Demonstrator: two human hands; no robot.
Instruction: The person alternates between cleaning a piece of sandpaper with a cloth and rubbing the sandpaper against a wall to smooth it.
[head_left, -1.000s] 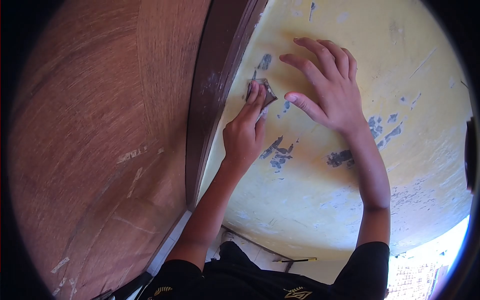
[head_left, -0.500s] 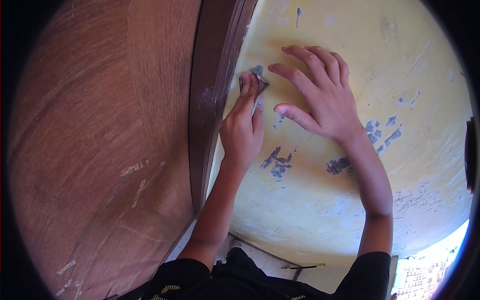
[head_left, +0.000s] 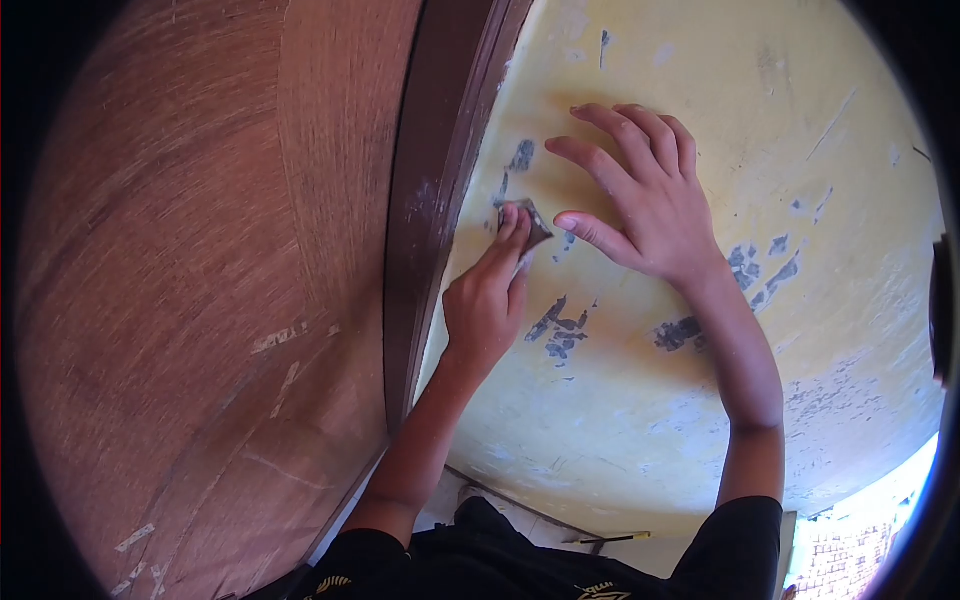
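My left hand (head_left: 487,300) presses a small folded piece of sandpaper (head_left: 538,230) against a yellow painted wall (head_left: 640,440), its fingers laid over the sheet close to the door frame. Just above the sandpaper a grey patch (head_left: 522,154) shows where paint is gone. To the right, my right hand (head_left: 655,205) is spread with fingers apart and slightly bent, its fingertips at the wall and nothing in it. Several more grey bare patches (head_left: 560,330) mark the wall below the hands, and some show beside my right forearm.
A dark brown door frame (head_left: 435,180) runs along the wall's left edge. Left of it stands a brown wooden door (head_left: 200,240) with whitish tape scraps. Low down lie a tiled floor (head_left: 520,518) and a thin yellow-and-black object (head_left: 625,538). Bright light enters at lower right.
My left hand has slid down the wall with the sandpaper, uncovering the grey patch near the frame. My right hand has stayed almost in place. The view has shifted slightly.
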